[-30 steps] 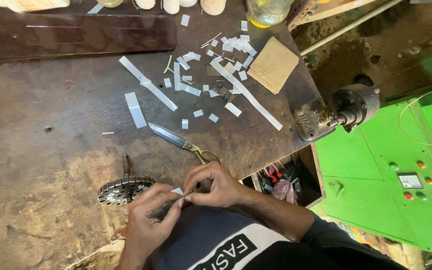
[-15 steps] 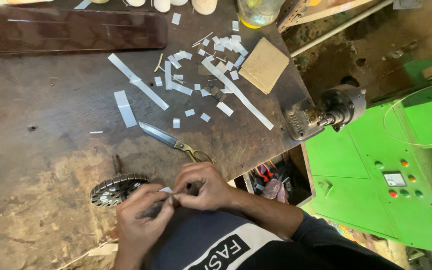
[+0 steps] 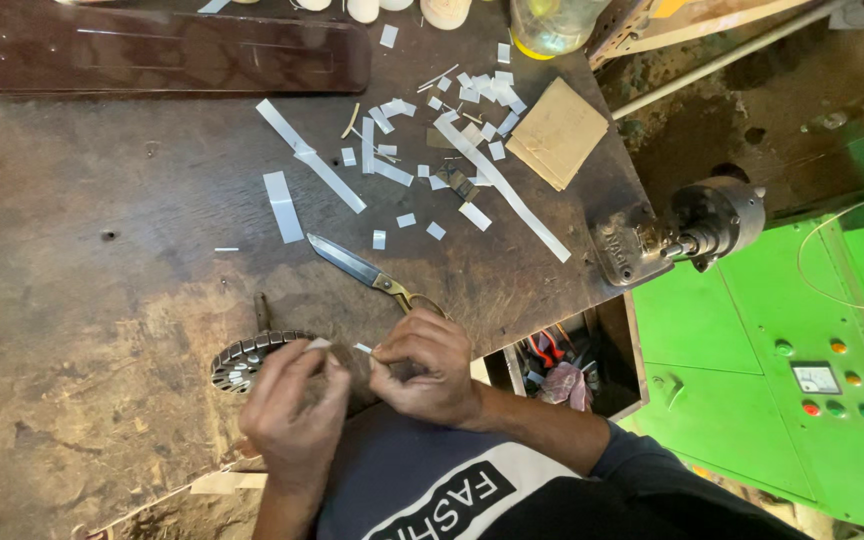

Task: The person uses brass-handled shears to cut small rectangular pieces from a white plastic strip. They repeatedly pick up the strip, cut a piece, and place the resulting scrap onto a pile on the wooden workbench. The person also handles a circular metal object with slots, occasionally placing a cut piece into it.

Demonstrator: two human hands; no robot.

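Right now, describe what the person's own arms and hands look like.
Both hands are bare, with no gloves or rings showing. The left hand leads to a bare forearm. The right hand has a bare forearm that ends in a dark blue sleeve pushed up near the elbow.

Both hands — left [image 3: 295, 402], right [image 3: 426, 366] — curled, fingertips nearly meeting.

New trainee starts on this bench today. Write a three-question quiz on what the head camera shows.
1. True or false: the scissors lie on the table, in neither hand.
2. Which part do both hands grip? A) slotted metal ring B) cardboard square C) glass jar
3. What white pieces are scattered above the scissors?

Key:
1. True.
2. A: left hand and right hand are on the slotted metal ring.
3. Cut paper strips.
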